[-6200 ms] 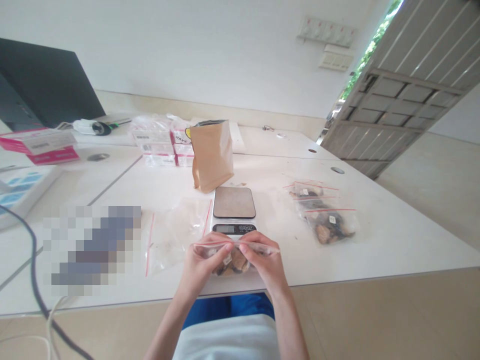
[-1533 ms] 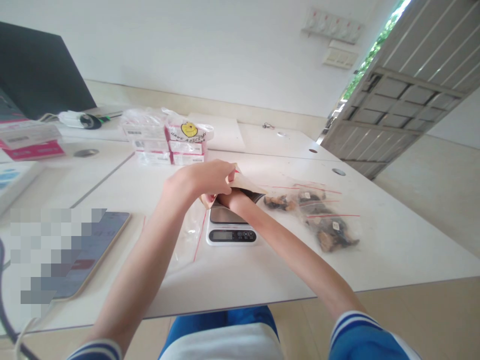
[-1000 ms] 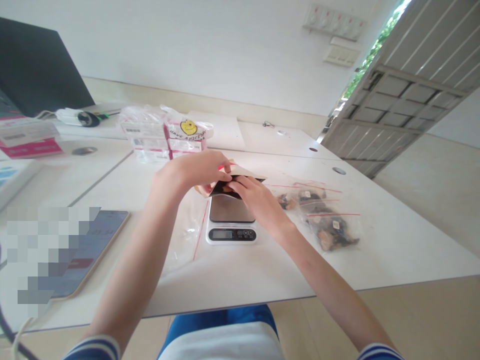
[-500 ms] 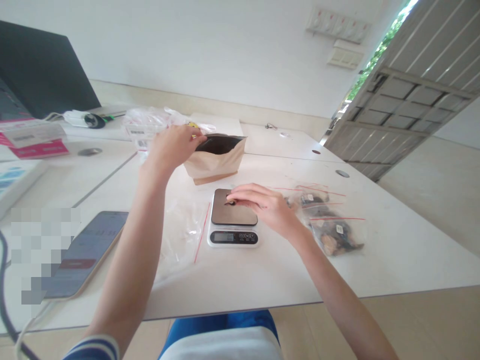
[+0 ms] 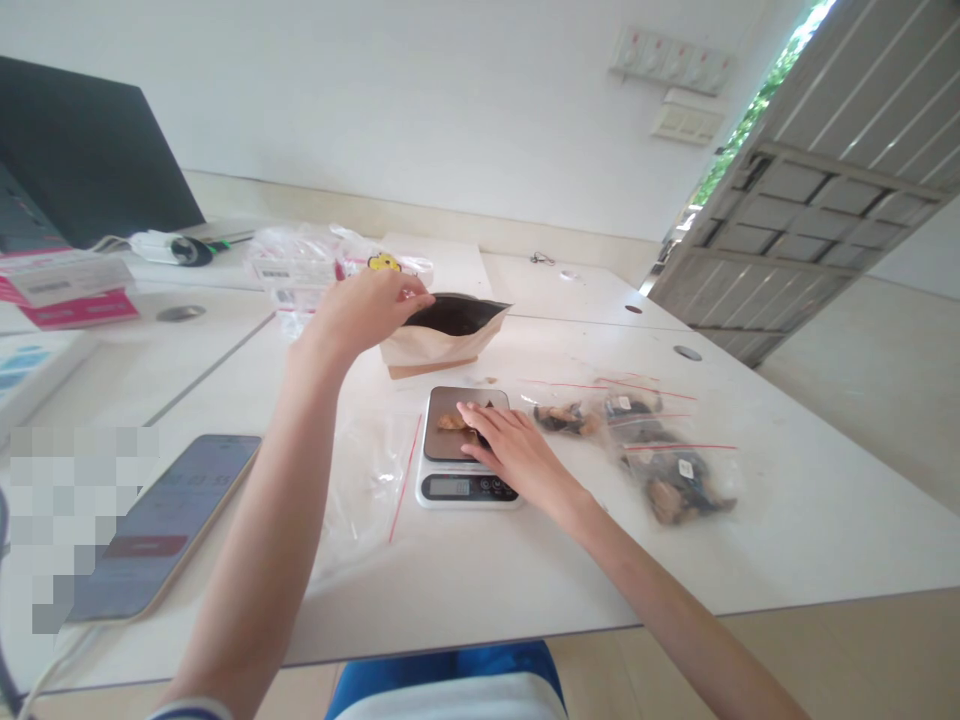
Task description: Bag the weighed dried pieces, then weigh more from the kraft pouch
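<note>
Dried pieces going onto the scale

The left hand point(image 5: 367, 310) pinches the rim of the open paper bag point(image 5: 442, 335) standing behind the scale point(image 5: 465, 450); the right hand point(image 5: 510, 450) lies open, fingers flat on the scale beside the dried pieces point(image 5: 452, 421).

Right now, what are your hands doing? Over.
Left hand holding bag open. Right hand on scale, by brown bits. Nothing in the way.
</note>
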A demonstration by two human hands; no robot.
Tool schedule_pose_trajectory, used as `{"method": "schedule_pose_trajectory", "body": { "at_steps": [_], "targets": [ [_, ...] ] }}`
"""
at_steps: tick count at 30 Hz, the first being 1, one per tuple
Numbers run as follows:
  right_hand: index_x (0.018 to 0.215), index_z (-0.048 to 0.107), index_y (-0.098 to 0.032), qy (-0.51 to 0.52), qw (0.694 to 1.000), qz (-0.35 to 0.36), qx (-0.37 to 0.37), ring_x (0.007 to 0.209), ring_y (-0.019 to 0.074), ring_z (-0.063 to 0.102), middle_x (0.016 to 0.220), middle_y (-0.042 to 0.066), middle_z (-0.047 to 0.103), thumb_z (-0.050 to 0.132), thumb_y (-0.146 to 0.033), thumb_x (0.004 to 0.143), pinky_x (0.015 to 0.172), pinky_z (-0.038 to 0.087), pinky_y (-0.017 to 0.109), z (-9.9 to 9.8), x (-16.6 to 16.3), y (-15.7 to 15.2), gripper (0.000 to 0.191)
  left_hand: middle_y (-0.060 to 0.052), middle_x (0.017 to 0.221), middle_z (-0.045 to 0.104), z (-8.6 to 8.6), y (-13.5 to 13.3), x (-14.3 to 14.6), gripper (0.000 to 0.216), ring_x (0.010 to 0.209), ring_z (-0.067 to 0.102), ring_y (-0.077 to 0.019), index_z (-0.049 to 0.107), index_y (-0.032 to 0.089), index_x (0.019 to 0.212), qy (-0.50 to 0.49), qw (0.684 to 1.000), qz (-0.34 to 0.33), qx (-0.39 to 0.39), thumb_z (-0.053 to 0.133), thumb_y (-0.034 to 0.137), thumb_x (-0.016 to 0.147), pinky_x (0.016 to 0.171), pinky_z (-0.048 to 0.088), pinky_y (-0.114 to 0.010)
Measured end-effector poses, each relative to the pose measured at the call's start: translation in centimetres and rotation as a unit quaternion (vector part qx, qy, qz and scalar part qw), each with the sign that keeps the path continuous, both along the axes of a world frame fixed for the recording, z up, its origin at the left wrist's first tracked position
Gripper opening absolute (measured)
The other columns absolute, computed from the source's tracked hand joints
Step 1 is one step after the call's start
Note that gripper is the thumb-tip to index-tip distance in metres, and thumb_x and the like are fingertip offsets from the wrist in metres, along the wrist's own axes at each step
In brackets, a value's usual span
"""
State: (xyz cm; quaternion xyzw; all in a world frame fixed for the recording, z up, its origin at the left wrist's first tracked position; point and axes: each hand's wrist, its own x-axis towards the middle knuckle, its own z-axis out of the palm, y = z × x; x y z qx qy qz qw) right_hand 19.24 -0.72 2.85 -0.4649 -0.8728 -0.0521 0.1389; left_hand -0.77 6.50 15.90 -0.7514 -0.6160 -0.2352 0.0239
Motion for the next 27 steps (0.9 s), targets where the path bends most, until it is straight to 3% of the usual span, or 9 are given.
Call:
{"method": "schedule_pose_trajectory", "body": {
  "at_steps": [7, 10, 13, 16, 19, 22, 25, 27],
  "targets": [
    [0.138, 0.042, -0.017, 0.03, 1.0, -0.009, -0.005, 0.127, 0.0268, 0.047, 0.142, 0.014, 0.046, 0.042, -0.033, 0.096, 0.102, 0.041, 0.05, 0.1, 0.6, 0.5, 0.045, -0.004, 0.099, 0.071, 0.4, -0.3, 0.0, 0.037, 0.091, 0.063, -0.0249, 0.07, 0.026, 0.106, 0.036, 0.998, -0.033, -0.034, 0.043, 0.044, 0.087, 0.079, 0.042, -0.032],
    [0.128, 0.051, -0.017, 0.148, 0.988, 0.023, 0.037, 0.117, 0.0235, 0.054, 0.128, 0.013, 0.057, 0.04, -0.028, 0.096, 0.097, 0.045, 0.044, 2.2, 1.0, 0.3, 0.035, -0.002, 0.104, 0.07, 0.6, -0.5, -0.3, 0.039, 0.089, 0.062, -0.0214, 0.069, 0.026, 0.106, 0.041, 0.996, -0.066, -0.054, 0.041, 0.045, 0.086, 0.078, 0.041, -0.029],
    [0.109, 0.06, -0.02, 0.272, 0.95, 0.083, 0.13, 0.099, 0.0184, 0.059, 0.101, 0.008, 0.064, 0.04, -0.016, 0.094, 0.088, 0.049, 0.035, 5.3, 1.3, -0.2, 0.026, -0.001, 0.098, 0.071, 0.9, -0.7, -0.4, 0.039, 0.081, 0.061, -0.0183, 0.069, 0.026, 0.104, 0.023, 0.992, -0.094, -0.077, 0.043, 0.047, 0.084, 0.071, 0.041, -0.026],
    [0.102, 0.062, -0.02, 0.291, 0.936, 0.122, 0.159, 0.094, 0.0172, 0.059, 0.095, 0.006, 0.063, 0.038, -0.011, 0.092, 0.084, 0.05, 0.033, 8.0, 1.0, -0.2, 0.027, 0.0, 0.083, 0.07, 1.1, -0.9, -0.3, 0.039, 0.065, 0.06, -0.0147, 0.069, 0.025, 0.099, 0.023, 0.985, -0.122, -0.122, 0.044, 0.049, 0.082, 0.064, 0.041, -0.025],
    [0.108, 0.061, -0.015, 0.2, 0.97, 0.103, 0.091, 0.101, 0.0188, 0.059, 0.105, 0.009, 0.064, 0.037, -0.008, 0.091, 0.089, 0.048, 0.034, 9.2, 0.1, 0.7, 0.031, 0.0, 0.077, 0.069, 1.2, -1.1, -0.3, 0.036, 0.059, 0.061, -0.0143, 0.069, 0.024, 0.096, 0.029, 0.977, -0.144, -0.155, 0.045, 0.047, 0.081, 0.06, 0.042, -0.024],
    [0.113, 0.062, -0.013, 0.106, 0.993, 0.031, -0.028, 0.104, 0.0216, 0.061, 0.114, 0.012, 0.065, 0.037, -0.004, 0.089, 0.09, 0.047, 0.035, 9.3, -1.0, 2.2, 0.036, -0.002, 0.08, 0.07, 1.2, -1.4, -0.1, 0.034, 0.065, 0.064, -0.0164, 0.069, 0.023, 0.095, 0.023, 0.971, -0.155, -0.179, 0.046, 0.044, 0.081, 0.058, 0.045, -0.023],
    [0.103, 0.067, -0.013, 0.09, 0.983, -0.019, -0.16, 0.098, 0.0243, 0.065, 0.108, 0.013, 0.069, 0.045, -0.004, 0.086, 0.086, 0.048, 0.035, 8.8, -2.2, 4.4, 0.03, -0.005, 0.088, 0.071, 1.3, -1.9, 0.6, 0.031, 0.067, 0.066, -0.0167, 0.066, 0.02, 0.099, -0.002, 0.96, -0.15, -0.235, 0.049, 0.038, 0.08, 0.056, 0.047, -0.022],
    [0.091, 0.069, -0.011, 0.112, 0.973, -0.017, -0.202, 0.093, 0.0262, 0.065, 0.1, 0.014, 0.07, 0.053, -0.007, 0.084, 0.084, 0.049, 0.036, 8.4, -3.1, 6.2, 0.019, -0.007, 0.092, 0.071, 1.4, -2.5, 1.4, 0.03, 0.064, 0.066, -0.0161, 0.065, 0.017, 0.101, -0.002, 0.956, -0.145, -0.255, 0.049, 0.033, 0.081, 0.054, 0.047, -0.022]
  ]
}}
